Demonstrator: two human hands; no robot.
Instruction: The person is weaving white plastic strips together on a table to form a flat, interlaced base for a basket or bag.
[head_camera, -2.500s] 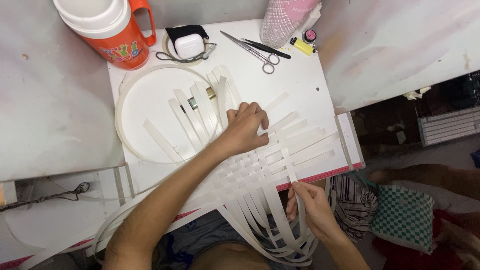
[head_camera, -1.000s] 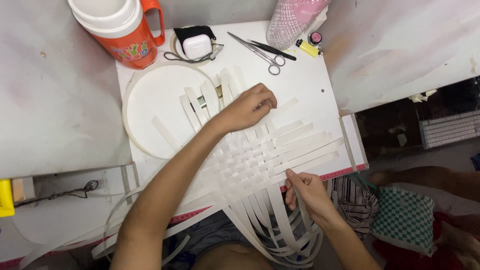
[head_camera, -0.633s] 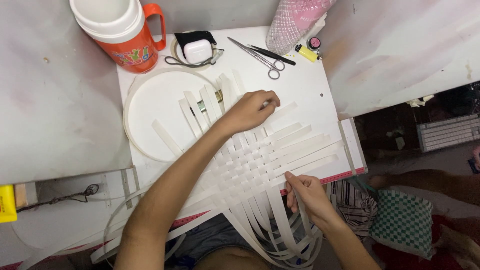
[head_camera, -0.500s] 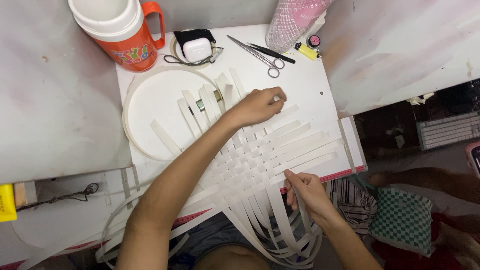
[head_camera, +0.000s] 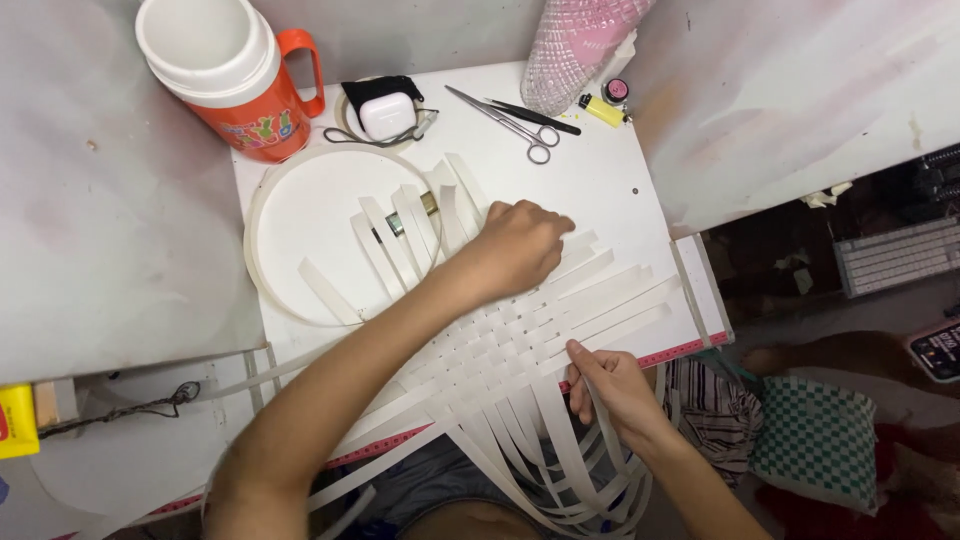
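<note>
- Nearest the viewer, at about five o'clock, the right hand (head_camera: 612, 388) pinches one loose white strip (head_camera: 598, 425) between thumb and fingers, wrist bent back toward the body. The grip looks meant to keep that strip taut at the weave's near edge.
- Long strip tails hang off the worktop's (head_camera: 640, 180) near edge and curl over the lap, since they are longer than the surface.
- In the middle lies the woven mat (head_camera: 505, 345), a flat lattice of crossing white strips, slightly toward four o'clock.
- The left hand (head_camera: 515, 245) presses down on the mat's far side, knuckles up and fingers curled, gripping nothing that shows; it seems to pin the weave flat. Its forearm runs diagonally from seven o'clock.
- At ten o'clock, free strip ends fan over a round white hoop (head_camera: 262, 200).
- Farthest, along twelve o'clock: an orange jug (head_camera: 235, 75), a small white case (head_camera: 387, 112), scissors (head_camera: 515, 120), and a pink mesh object (head_camera: 575, 45).
</note>
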